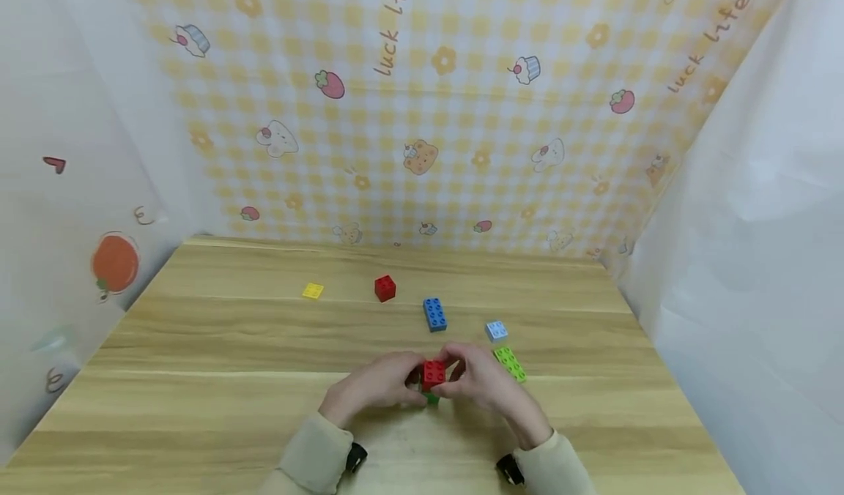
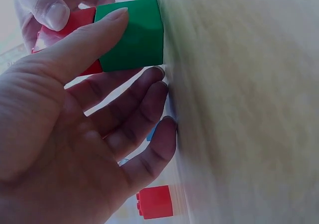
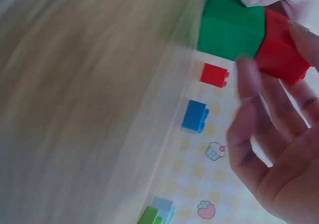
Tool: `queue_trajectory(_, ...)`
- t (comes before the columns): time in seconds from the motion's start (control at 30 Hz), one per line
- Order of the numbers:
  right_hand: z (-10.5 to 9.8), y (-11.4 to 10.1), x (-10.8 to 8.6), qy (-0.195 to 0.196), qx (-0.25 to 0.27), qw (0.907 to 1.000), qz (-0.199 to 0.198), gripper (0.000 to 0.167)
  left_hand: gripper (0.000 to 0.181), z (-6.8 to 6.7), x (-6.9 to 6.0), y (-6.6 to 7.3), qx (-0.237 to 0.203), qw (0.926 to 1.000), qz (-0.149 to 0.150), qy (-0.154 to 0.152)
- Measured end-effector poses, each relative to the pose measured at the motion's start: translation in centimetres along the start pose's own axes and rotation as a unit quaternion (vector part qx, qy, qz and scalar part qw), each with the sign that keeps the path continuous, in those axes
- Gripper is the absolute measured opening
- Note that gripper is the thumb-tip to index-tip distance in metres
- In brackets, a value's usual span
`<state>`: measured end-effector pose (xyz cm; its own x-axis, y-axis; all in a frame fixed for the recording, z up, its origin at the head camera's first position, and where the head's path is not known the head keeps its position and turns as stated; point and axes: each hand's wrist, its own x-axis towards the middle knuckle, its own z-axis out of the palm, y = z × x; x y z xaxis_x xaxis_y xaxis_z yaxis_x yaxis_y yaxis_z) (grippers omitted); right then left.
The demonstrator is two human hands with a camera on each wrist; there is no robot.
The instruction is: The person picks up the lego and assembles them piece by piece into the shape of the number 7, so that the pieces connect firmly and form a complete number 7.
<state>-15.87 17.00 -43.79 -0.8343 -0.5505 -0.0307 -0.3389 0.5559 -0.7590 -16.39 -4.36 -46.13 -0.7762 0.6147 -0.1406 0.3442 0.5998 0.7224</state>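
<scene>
A red building brick (image 1: pixel 434 373) sits on top of a green building brick (image 1: pixel 431 397) near the front middle of the wooden table. My left hand (image 1: pixel 379 385) pinches the green brick; in the left wrist view its thumb lies across the green face (image 2: pixel 137 37). From the other side, my right hand (image 1: pixel 484 381) holds the upper red brick, its thumb on the red side (image 3: pixel 279 47) in the right wrist view. The two bricks meet flush, as both wrist views show. The green brick's underside is at the tabletop.
On the table (image 1: pixel 217 348) beyond the hands lie a flat yellow piece (image 1: pixel 313 291), another red brick (image 1: pixel 385 288), a long blue brick (image 1: pixel 434 315) and a light blue brick (image 1: pixel 497 331). A lime green brick (image 1: pixel 510 364) lies close to the right hand. A patterned cloth (image 1: pixel 422 107) hangs behind.
</scene>
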Motion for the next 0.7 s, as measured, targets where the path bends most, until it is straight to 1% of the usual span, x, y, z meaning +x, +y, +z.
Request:
queue_trajectory(0.13, -0.2, -0.1, -0.3, -0.006, -0.004, 0.9999, 0.009, 0.025, 0.024, 0.2, 0.1, 0.2, 0.000, 1.0000, 0.002, -0.005)
queue_trajectory(0.23, -0.4, -0.4, -0.3, -0.011, -0.005, 0.9999, 0.012, 0.027, 0.023, 0.4, 0.2, 0.3, -0.004, 1.0000, 0.003, -0.003)
queue_trajectory(0.37, -0.4, -0.6, -0.1, -0.016, -0.004, 0.9998, 0.007, 0.028, 0.022, 0.1, 0.0, 0.1, -0.021, 0.9998, 0.008, -0.004)
queue_trajectory(0.5, -0.3, -0.5, 0.2, -0.018, 0.011, 0.9998, 0.003, 0.028, 0.025, -0.9, -0.5, 0.0, -0.035, 0.9989, 0.025, -0.019)
queue_trajectory(0.57, -0.2, -0.4, 0.2, -0.019, 0.016, 0.9997, 0.004, 0.028, 0.029, -1.5, -0.8, 0.0, -0.040, 0.9984, 0.030, -0.027)
queue_trajectory(0.63, -0.2, -0.2, 0.2, -0.020, 0.019, 0.9996, 0.006, 0.027, 0.034, -2.3, -1.1, 0.1, -0.044, 0.9983, 0.027, -0.027)
queue_trajectory(0.7, -0.2, -0.1, 0.2, -0.021, 0.019, 0.9995, 0.009, 0.027, 0.038, -3.0, -1.2, 0.1, -0.043, 0.9987, 0.017, -0.020)
